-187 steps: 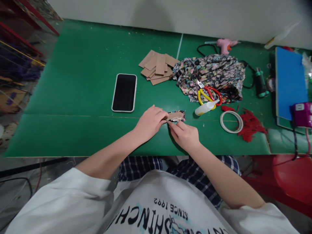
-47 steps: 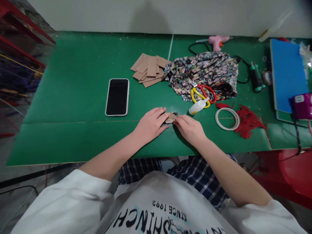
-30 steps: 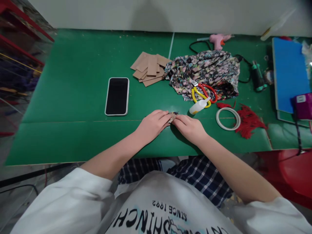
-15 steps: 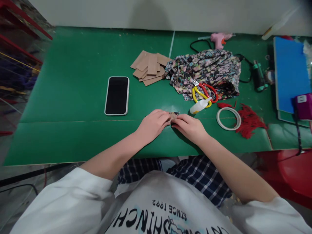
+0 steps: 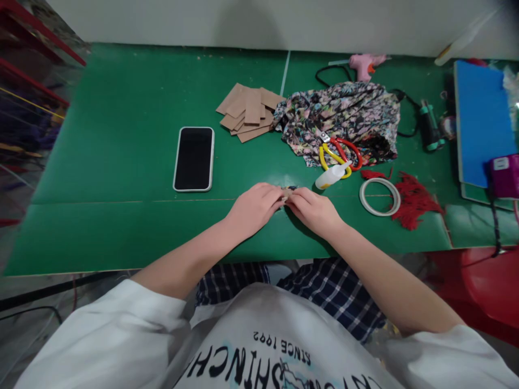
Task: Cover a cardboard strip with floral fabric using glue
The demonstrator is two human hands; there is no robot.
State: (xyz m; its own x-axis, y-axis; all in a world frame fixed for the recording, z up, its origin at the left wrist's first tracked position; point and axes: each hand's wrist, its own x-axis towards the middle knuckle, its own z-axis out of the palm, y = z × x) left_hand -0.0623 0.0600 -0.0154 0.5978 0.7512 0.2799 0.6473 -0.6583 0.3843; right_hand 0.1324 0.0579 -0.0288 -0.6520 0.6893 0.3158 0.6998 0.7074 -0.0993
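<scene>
Near the front of the green table, my left hand and my right hand meet at the fingertips. Both pinch a small cardboard piece with a bit of dark patterned cloth at its far side; the fingers hide most of it. Just beyond my right hand a white glue bottle lies tilted against scissors with red and yellow handles. The scissors rest on a crumpled floral cloth.
Cardboard strips are piled left of the cloth. A phone lies to the left. Rightward are a tape roll, red yarn, a green-black tool and a blue board. A pink glue gun sits at the back.
My right fingers have shifted slightly on the small piece, and a little more of it shows between my hands. The other things lie where they were.
</scene>
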